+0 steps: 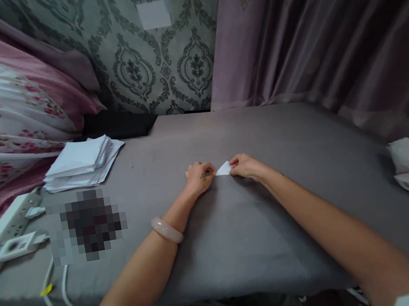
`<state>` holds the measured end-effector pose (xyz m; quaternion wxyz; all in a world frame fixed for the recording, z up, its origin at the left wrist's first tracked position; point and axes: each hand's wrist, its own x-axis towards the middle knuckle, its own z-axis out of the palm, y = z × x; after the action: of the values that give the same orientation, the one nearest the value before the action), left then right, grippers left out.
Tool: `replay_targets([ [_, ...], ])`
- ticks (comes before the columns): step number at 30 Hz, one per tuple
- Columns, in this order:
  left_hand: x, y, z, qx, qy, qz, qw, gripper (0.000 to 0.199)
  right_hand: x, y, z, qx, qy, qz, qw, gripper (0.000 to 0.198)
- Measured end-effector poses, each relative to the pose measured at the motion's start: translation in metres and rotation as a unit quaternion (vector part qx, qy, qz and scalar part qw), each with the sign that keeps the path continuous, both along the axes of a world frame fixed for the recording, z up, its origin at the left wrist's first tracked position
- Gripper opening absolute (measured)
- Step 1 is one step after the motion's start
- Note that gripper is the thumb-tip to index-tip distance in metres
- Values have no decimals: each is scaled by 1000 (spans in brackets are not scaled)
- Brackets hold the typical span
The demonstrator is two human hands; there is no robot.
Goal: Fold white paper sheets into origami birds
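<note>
Your right fingers (234, 160) are clamping one white paper triangle (223, 170); your left fingers (208, 166), closure unclear, are touching its opposite tip.

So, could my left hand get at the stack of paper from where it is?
Probably yes: nothing seems to stand between the left hand and the stack across the cloth, though it would have to leave the small paper.

Paper (223, 169): small, white, unmarked on its visible face. Visible outline roughly triangular: lower edge straight and near horizontal; upper edge slopes up from a narrow left point toward a taller right side. Right end covered, full shape not determinable. Located slightly right of frame centre, just below mid-height. Fold lines too small to tell.
</note>
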<state>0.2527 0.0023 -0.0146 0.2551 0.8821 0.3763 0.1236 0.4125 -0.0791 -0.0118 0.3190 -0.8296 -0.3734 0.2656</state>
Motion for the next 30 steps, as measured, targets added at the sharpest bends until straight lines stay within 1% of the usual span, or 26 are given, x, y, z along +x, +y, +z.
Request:
replay_targets([
  [3,0,1,-1,1,-5,-1,1000,18,10,-6,5,-18,11,9,1000,18],
  [8,0,1,-2,5,-11,-3,1000,18,28,-13,10,-36,13,21,999,19],
  [11,0,1,-3,3,-13,-3,1000,21,35,-15,8,-33,3,28,999,17],
  [14,-1,0,-2,-2,-19,-10,1000,23,37,-21,3,-8,-15,31,999,15],
  [15,-1,0,-2,-5,-21,-14,1000,23,36,-25,1,7,-24,32,999,18],
  [18,-2,-2,-1,-14,-40,-38,998,23,29,-38,-5,67,-51,40,996,38],
  [20,-1,-4,-2,-9,-66,-63,996,22,24,-47,-8,102,-61,52,992,49],
  [22,0,-5,-4,13,-85,-95,992,18,20,-54,-11,156,-64,80,982,50],
  [24,1,-6,-5,43,-81,-123,988,15,18,-59,-14,185,-72,111,974,49],
  [27,-1,-7,-6,106,-62,-163,979,17,18,-64,-15,200,-127,163,958,41],
  [30,-7,-10,-3,178,-40,-200,963,24,17,-70,-12,207,-197,208,936,37],
])
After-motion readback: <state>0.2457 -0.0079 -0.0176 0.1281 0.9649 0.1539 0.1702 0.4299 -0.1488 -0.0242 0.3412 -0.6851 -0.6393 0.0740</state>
